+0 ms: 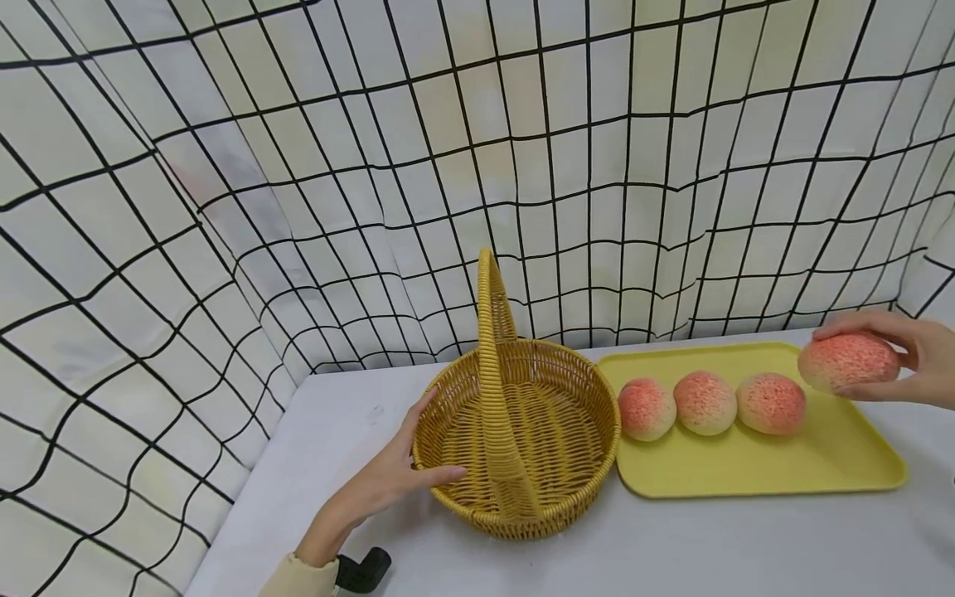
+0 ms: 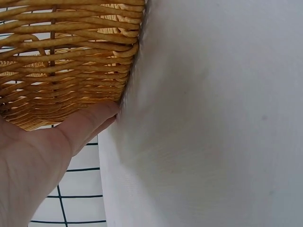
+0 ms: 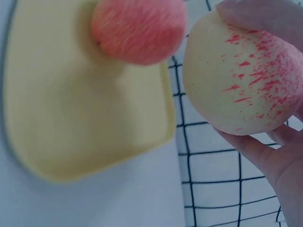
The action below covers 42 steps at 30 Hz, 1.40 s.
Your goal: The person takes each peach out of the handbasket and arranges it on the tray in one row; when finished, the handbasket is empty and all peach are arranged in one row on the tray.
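A round wicker basket with a tall arched handle stands on the table with nothing inside. At its left side my left hand grips it, thumb over the rim and fingers along the outer wall. In the left wrist view, fingers reach low on the woven side. My right hand holds a pink and cream peach above the right end of a yellow tray, thumb and fingers on opposite sides. The right wrist view shows this peach close up, speckled red.
Three more peaches lie in a row on the tray: one beside the basket, a middle one and a right one. The tray sits right against the basket. A white curtain with black grid lines hangs behind the white table.
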Each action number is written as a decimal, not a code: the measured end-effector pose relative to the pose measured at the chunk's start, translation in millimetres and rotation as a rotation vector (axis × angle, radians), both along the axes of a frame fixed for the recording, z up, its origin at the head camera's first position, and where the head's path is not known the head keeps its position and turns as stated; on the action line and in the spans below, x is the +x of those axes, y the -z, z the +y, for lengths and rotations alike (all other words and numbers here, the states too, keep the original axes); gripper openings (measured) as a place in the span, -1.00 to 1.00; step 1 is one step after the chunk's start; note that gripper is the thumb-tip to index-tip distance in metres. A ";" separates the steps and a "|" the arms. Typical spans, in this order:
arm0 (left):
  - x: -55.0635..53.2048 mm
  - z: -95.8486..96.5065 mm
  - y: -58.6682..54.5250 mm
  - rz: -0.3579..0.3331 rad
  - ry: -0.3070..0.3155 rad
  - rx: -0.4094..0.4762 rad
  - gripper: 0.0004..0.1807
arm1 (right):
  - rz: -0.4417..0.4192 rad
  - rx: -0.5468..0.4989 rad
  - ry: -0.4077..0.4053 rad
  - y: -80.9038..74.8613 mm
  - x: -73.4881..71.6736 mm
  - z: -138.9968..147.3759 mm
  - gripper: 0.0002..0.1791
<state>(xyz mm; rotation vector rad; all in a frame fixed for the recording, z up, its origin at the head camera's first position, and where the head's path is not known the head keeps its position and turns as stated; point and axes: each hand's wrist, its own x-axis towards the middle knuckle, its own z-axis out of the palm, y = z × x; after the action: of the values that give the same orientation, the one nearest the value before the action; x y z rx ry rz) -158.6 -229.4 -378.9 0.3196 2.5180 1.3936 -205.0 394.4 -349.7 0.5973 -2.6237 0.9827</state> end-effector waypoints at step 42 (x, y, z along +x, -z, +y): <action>0.0 2.9 0.5 -0.003 -0.013 0.004 0.29 | -0.085 0.393 0.018 28.9 -4.6 0.8 -0.38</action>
<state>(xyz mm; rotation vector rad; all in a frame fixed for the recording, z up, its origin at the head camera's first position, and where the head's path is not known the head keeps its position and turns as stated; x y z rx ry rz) -158.5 -226.5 -379.4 0.3028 2.5197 1.4027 -209.6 395.3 -378.6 0.6267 -2.9148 0.4949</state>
